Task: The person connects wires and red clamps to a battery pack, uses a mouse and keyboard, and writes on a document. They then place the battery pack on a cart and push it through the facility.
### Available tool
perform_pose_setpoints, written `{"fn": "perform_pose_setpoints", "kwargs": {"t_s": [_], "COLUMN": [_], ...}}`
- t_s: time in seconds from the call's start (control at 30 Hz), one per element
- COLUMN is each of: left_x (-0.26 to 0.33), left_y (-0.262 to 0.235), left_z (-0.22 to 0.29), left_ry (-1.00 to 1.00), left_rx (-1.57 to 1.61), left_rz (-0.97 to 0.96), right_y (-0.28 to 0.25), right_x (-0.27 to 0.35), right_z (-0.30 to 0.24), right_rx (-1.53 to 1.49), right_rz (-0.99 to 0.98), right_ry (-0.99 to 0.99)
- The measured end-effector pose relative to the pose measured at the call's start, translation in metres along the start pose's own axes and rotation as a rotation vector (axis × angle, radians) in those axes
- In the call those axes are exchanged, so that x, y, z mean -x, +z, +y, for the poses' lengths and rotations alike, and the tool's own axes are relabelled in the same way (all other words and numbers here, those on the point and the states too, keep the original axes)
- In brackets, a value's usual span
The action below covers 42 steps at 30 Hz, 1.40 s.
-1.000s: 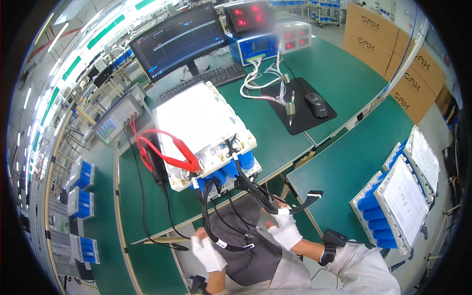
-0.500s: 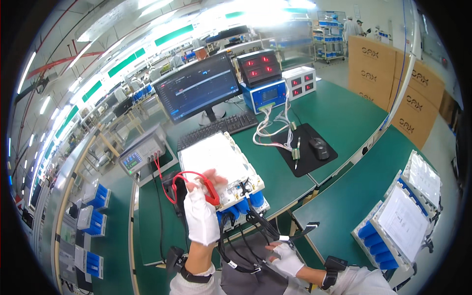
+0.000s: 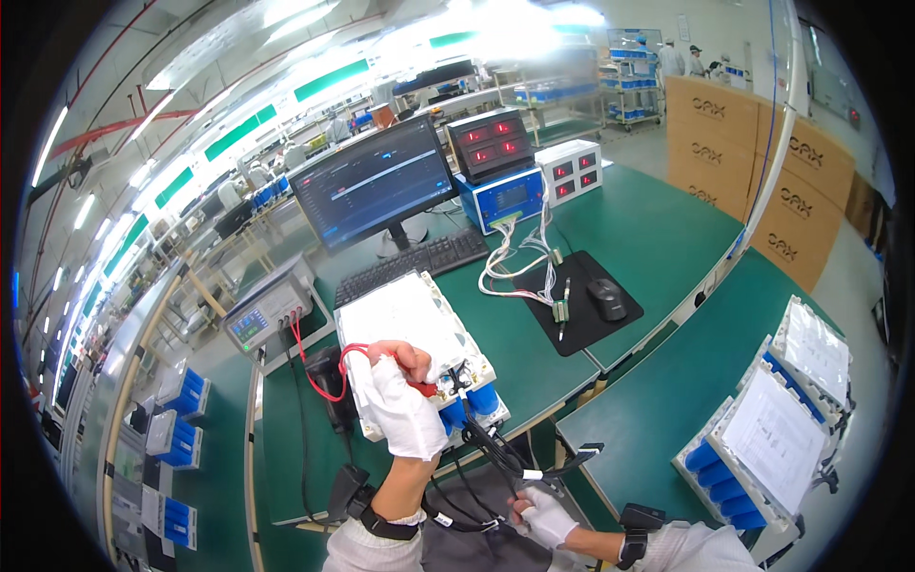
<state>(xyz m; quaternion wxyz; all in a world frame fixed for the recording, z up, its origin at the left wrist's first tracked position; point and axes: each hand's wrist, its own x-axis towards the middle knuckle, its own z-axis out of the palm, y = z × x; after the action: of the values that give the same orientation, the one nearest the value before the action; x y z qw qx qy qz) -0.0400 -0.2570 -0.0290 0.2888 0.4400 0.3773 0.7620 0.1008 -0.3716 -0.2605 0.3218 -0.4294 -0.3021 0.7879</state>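
Observation:
My left hand [image 3: 405, 400], in a white glove with bare fingertips, is closed around a red test clip [image 3: 426, 388] at the near edge of a battery pack. Most of the clip is hidden by the hand; its red lead [image 3: 324, 391] loops away to the left. The battery pack [image 3: 396, 319] has blue cells and a white sheet on top. Black cables [image 3: 500, 455] hang from its near side. Lower right, my right hand [image 3: 545, 518], gloved likewise, has its fingers closed on one of the thin black cables, partly hidden by the fingers.
A bench meter [image 3: 257, 324] stands left of the pack, behind a black object [image 3: 334, 400]. Beyond are a keyboard [image 3: 415, 265], monitor [image 3: 376, 181], blue tester [image 3: 505, 198] and a mouse [image 3: 606, 299] on its pad. More battery packs [image 3: 772, 443] rest on the right bench.
My left hand has moved right and down over the pack's near edge, covering more of the red clip. My right hand has moved slightly lower, and its fingers have curled in.

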Motion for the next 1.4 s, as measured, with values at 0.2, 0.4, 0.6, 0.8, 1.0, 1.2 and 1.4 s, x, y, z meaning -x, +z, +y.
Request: {"fn": "perform_pose_setpoints", "kwargs": {"t_s": [0.2,0.4,0.6,0.8,1.0,1.2,1.4], "left_x": [0.0,0.005,0.046,0.108,0.154,0.163,0.215], "left_y": [0.0,-0.034,-0.117,-0.247,-0.292,-0.322,-0.338], "left_z": [0.001,0.022,0.037,-0.029,-0.055,-0.051,-0.073], "left_ry": [-0.109,-0.144,0.153,0.083,-0.053,-0.506,-0.603], "left_rx": [-0.032,-0.247,-0.762,-1.497,-1.081,-1.114,-0.767], "left_rz": [-0.121,-0.166,0.259,0.763,0.728,0.605,0.616], "right_y": [-0.001,0.005,0.005,0.004,0.007,0.009,0.018], "right_x": [0.003,0.002,0.004,0.0,0.007,0.003,0.012], "right_z": [0.008,0.014,0.013,0.017,0.013,0.023,0.014], "right_rx": [0.063,0.138,0.142,0.096,0.198,0.087,0.119], "right_rz": [-0.119,-0.127,-0.117,-0.106,-0.066,-0.074,-0.083], "right_ry": [0.063,-0.059,-0.076,-0.043,0.014,-0.025,0.001]}}
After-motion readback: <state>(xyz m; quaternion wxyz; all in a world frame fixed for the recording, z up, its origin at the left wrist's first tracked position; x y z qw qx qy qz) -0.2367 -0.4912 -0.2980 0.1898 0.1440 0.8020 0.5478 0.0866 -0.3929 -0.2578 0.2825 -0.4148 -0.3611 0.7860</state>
